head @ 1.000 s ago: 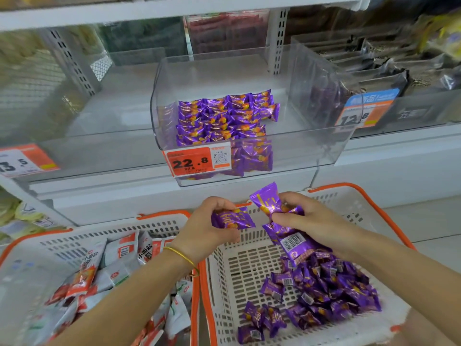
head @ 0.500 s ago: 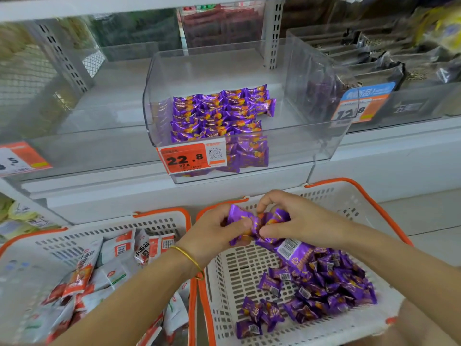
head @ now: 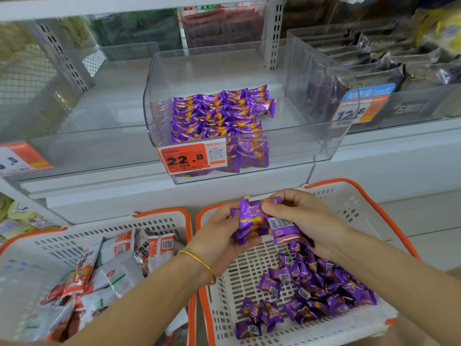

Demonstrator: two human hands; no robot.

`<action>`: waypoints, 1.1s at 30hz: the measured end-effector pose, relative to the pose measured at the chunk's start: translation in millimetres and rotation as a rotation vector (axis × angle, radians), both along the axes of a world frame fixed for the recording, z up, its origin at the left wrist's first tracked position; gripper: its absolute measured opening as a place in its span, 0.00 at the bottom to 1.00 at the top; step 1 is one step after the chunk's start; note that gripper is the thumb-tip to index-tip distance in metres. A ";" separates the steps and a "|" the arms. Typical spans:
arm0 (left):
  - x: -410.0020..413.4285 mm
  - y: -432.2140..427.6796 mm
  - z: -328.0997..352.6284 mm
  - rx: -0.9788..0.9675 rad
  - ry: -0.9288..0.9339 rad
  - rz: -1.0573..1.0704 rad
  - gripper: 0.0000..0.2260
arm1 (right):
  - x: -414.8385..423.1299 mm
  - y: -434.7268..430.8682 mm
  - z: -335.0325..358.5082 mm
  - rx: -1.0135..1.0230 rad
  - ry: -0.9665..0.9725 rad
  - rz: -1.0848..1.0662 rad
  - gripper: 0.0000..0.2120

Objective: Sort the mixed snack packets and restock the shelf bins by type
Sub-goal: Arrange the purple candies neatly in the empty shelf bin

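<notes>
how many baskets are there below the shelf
2: the left basket holds white and red packets; the right basket, beside it, holds purple packets. None seems hidden, though the view cuts off.

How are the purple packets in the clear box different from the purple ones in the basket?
The bin packets lie in neat rows, orange picture up; the basket packets sit in a jumbled heap, some showing barcodes. The bin packets are up on the shelf; the basket packets are lower. Both have the same purple wrappers.

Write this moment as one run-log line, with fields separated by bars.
left hand: holds purple packets | right hand: pinches same packets | position: over right basket | clear bin: partly filled
</notes>
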State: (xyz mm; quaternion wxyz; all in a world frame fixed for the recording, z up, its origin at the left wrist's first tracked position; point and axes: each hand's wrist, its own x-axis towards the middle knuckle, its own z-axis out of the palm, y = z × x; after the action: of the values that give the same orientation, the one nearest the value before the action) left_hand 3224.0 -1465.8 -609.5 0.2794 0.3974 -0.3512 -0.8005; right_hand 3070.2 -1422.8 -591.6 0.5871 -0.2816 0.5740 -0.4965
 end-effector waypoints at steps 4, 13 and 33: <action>-0.7 0.4 1.4 0.106 0.077 -0.002 0.14 | 0.7 -0.3 -3.0 -0.027 0.096 -0.004 0.08; 2.2 -5.6 -1.0 0.030 -0.045 0.108 0.02 | -12.7 -1.5 9.4 0.177 -0.101 0.064 0.05; -2.7 -0.7 16.8 0.135 -0.041 0.021 0.09 | -1.2 5.5 -6.7 -0.635 0.623 0.148 0.15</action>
State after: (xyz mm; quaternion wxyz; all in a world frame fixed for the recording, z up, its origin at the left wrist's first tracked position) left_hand 3221.2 -1466.6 -592.7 0.2529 0.4353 -0.2979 -0.8111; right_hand 3069.1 -1417.3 -598.3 0.3045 -0.6243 0.5209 -0.4962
